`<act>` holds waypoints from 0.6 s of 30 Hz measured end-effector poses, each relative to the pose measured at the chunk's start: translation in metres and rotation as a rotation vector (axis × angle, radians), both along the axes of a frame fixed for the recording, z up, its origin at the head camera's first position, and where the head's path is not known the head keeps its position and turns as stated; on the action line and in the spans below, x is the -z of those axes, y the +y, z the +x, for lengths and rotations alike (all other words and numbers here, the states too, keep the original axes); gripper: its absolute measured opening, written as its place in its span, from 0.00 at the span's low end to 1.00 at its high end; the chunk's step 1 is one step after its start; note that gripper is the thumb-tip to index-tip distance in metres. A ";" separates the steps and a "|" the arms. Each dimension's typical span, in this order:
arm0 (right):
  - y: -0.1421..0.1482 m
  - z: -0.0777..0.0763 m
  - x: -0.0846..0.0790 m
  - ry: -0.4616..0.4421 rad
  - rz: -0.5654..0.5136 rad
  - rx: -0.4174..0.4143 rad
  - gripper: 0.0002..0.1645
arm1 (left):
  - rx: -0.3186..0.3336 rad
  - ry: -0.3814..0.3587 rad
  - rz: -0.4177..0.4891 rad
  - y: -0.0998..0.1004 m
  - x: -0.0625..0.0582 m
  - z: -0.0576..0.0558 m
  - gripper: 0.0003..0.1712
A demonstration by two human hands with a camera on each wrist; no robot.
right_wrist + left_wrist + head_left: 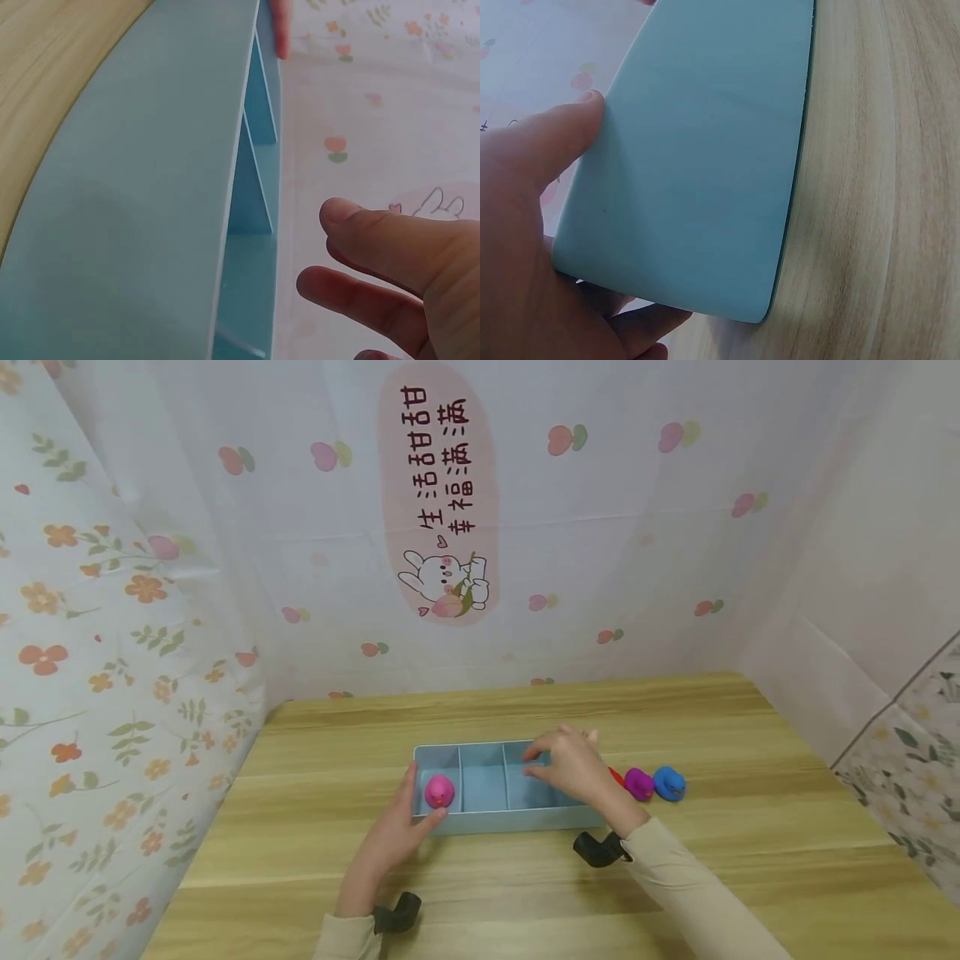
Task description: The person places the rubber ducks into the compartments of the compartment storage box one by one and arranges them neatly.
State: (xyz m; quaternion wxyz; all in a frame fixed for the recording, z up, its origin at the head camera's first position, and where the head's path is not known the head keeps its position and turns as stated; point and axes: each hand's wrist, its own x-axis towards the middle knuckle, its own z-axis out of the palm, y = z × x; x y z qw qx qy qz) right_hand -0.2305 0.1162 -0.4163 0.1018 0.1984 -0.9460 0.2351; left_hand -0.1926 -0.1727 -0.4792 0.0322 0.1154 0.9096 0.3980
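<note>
A long light-blue divided box (510, 821) lies on the wooden table, split by thin walls into several compartments. In its leftmost compartment sits a pink rubber duck (439, 792). My left hand (393, 831) grips the box's left end, thumb at the near rim and fingers around the end; the left wrist view shows this hand (525, 202) at the box's corner. Over the right part of the box hovers my right hand (573, 766), fingers loosely bent and parted. Nothing shows between its thumb and fingers (352, 300) in the right wrist view.
Right of the box stand a purple duck (640, 784) and a blue duck (670, 783). A red thing (617, 776) beside them is mostly hidden by my right wrist. Printed cloth (300, 527) hangs behind the table (315, 777) and along its left side.
</note>
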 end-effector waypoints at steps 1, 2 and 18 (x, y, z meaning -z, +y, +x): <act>0.003 0.001 0.000 0.003 0.000 0.006 0.08 | 0.003 0.000 0.004 0.001 0.000 0.000 0.54; 0.006 0.002 0.000 0.006 0.000 0.012 0.08 | 0.006 -0.004 0.007 0.002 0.000 -0.001 0.54; 0.035 0.006 0.003 0.065 -0.104 0.063 0.07 | 0.000 -0.044 -0.027 0.001 -0.001 0.002 0.55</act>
